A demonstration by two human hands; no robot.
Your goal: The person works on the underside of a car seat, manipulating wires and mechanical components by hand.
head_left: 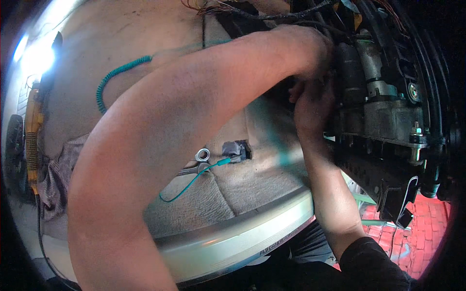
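My left arm reaches across the view, and its hand (pixel 315 46) bends down at the wrist beside a dark cylindrical part (pixel 350 72). The fingers of that hand are lost in shadow. Just below, my right hand (pixel 314 104) is raised against the same dark area, its fingers curled; whatever they grip is hidden. Right of both hands stands a metal housing (pixel 393 116) with a bolt and nut (pixel 416 133) on it. Bundled wires (pixel 228 9) hang above my left forearm.
Beige carpet (pixel 194 213) ends at a pale door sill (pixel 233 252). On it lie wrenches (pixel 203 155) and a teal lead (pixel 223 161) clipped by a cut-out. A coiled teal cable (pixel 101 87), grey cloth (pixel 53 189) and lit yellow-handled work lamp (pixel 34 116) are left. Red brick paving (pixel 427 223) shows lower right.
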